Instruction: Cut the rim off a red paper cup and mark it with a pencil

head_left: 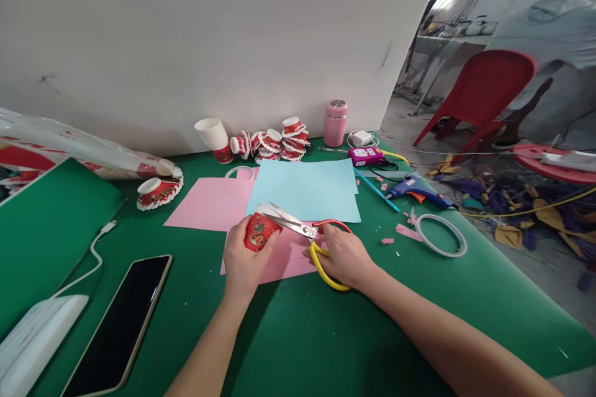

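Note:
My left hand point(243, 259) is wrapped round a red patterned paper cup point(261, 231), tilted with its white rim away from me. In my right hand point(343, 254) are scissors point(303, 231) with one red and one yellow handle loop. The parted blades reach to the cup's rim; whether paper lies between them I cannot tell. Beneath both hands lies pink paper point(286, 257), and just beyond it a light blue sheet point(307, 189). Another pink sheet point(200, 205) sits to the left.
A cup stack point(214, 136), several frilled cut cups point(272, 141) and a pink bottle point(336, 124) line the white board. Rightward lie a blue glue gun point(419, 191), a white ring point(440, 236) and paper scraps. A phone point(123, 322) rests at left. A person point(549, 31) sits beyond the table.

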Tool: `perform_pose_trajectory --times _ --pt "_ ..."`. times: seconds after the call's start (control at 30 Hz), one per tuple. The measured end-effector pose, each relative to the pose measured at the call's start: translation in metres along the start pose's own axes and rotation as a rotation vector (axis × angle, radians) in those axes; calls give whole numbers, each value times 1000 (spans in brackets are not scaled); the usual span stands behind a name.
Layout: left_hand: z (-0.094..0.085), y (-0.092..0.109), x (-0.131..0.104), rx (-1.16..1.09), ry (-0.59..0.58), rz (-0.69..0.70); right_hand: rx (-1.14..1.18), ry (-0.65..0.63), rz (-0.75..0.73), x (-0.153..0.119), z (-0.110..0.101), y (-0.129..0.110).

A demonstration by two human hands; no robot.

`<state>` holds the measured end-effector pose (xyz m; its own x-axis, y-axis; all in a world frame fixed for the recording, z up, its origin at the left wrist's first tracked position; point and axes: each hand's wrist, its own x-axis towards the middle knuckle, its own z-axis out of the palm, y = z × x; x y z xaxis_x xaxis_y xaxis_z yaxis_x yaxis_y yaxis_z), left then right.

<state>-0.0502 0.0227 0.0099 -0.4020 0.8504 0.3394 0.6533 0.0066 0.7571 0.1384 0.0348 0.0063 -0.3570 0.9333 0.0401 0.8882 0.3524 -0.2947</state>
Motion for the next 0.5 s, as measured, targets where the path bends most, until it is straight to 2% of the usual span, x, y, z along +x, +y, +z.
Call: perform_pose_trajectory --times 0.13,0.3,0.37,0.5 --pt "-2 4 0 -252 -125 -220 -14 31 -22 1 -1 1" --pt "-4 8 3 -418 -204 -387 -27 61 -49 4 -2 3" --pt "-5 8 4 -410 -196 -387 -28 58 -47 5 -3 4" --pt "-5 4 3 -227 -103 -217 -18 26 -31 5 -6 1"
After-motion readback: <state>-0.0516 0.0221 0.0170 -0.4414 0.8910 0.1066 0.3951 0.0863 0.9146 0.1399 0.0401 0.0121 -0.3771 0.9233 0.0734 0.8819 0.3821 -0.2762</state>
